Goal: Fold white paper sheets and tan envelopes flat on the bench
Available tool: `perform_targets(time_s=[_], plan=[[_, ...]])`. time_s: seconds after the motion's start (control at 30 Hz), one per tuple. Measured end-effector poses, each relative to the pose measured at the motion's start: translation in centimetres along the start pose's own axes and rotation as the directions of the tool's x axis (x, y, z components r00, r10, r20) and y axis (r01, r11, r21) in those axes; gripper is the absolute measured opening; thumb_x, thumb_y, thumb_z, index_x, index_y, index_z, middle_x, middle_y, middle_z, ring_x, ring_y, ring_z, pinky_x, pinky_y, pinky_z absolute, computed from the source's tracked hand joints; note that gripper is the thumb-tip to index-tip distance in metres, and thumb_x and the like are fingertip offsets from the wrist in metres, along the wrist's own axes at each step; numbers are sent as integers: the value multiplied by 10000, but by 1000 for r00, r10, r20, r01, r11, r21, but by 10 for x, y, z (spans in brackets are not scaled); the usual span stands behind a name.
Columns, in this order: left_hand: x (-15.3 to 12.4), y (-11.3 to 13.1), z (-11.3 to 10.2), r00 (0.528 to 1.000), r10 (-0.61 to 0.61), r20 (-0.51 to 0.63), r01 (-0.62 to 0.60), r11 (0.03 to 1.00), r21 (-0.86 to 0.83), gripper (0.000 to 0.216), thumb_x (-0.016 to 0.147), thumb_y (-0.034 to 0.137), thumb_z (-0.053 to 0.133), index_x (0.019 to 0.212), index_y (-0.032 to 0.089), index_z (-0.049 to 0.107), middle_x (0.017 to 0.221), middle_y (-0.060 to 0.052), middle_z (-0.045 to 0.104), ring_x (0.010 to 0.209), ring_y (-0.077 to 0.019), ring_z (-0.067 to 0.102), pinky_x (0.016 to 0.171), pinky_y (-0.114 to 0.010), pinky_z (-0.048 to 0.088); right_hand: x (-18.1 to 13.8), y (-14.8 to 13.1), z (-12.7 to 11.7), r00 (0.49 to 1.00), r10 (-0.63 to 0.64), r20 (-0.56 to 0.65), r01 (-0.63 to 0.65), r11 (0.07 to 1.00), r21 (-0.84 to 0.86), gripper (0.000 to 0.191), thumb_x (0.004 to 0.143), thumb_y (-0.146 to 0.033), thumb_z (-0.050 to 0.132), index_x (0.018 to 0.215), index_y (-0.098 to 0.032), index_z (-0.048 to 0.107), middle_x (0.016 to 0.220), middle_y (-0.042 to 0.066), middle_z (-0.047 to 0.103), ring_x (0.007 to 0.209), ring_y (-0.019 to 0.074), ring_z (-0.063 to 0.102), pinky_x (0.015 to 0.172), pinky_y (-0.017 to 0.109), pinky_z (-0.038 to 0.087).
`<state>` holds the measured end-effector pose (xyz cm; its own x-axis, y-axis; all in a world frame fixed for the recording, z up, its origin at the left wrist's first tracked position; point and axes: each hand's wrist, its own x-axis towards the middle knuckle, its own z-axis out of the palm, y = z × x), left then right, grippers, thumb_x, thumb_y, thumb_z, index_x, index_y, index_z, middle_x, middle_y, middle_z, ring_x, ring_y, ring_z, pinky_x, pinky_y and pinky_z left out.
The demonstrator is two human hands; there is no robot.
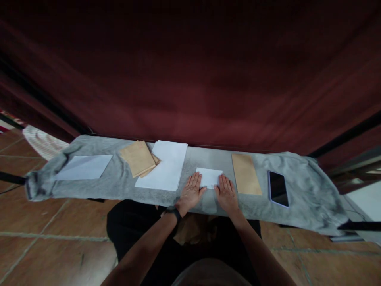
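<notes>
A small white sheet of paper [210, 177], seemingly folded, lies flat on the grey cloth in front of me. My left hand [192, 191] rests on its left edge, fingers stretched out and flat. On the right edge lies my right hand [225, 192], also flat with fingers extended. Just right of that hand is a brown paper envelope [247, 174]. To the left of my left hand lies a stack of larger white paper [168, 165]. Several brown envelopes [139, 158] overlap its left side.
Grey cloth [208, 157] covers the narrow table. Another white sheet [85, 167] lies at the far left. A phone [278, 188] with a dark screen lies at the right. A dark red curtain [190, 99] hangs along the back edge. Tiled floor [59, 226] shows below.
</notes>
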<state>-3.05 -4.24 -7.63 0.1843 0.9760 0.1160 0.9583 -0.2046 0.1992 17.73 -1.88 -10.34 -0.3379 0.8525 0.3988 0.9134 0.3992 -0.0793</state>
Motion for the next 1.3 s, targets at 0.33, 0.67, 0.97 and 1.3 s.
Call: perform_targets(time_s=[0.33, 0.67, 0.97, 1.3], plan=[[22, 29, 8, 999, 38, -12, -38, 999, -8, 546, 1037, 326, 261, 1541, 134, 338, 1630, -101, 307, 1528, -219, 215, 1262, -445, 176, 0, -2, -3, 1000, 16, -7, -16, 1000, -5, 557, 1044, -317, 354, 1534, -53, 354, 1547, 205, 427, 1422, 301, 407, 1166, 486, 310], [47, 19, 15, 999, -52, -17, 53, 996, 76, 612, 1043, 422, 236, 1547, 86, 326, 1614, -132, 329, 1523, -240, 234, 1253, -448, 191, 1, -2, 0, 998, 26, -59, -25, 1000, 10, 551, 1036, -318, 392, 1524, -64, 374, 1509, 194, 487, 1374, 299, 465, 1147, 481, 331], [43, 11, 14, 997, -67, -32, 70, 992, 105, 625, 1038, 408, 255, 1551, 54, 304, 1622, -159, 298, 1524, -256, 228, 1245, -452, 216, 22, -21, 7, 1000, -12, 29, 8, 991, 135, 471, 1039, -275, 362, 1478, -146, 476, 1518, 137, 489, 1395, 265, 461, 1170, 494, 301], [44, 12, 13, 991, -119, -53, 123, 989, 78, 611, 1034, 385, 245, 1535, 48, 341, 1607, -164, 334, 1516, -267, 255, 1239, -463, 227, 41, 4, 7, 989, 16, 145, -34, 992, 120, 514, 1041, -308, 343, 1512, -116, 416, 1566, 135, 425, 1437, 254, 394, 1185, 464, 278]])
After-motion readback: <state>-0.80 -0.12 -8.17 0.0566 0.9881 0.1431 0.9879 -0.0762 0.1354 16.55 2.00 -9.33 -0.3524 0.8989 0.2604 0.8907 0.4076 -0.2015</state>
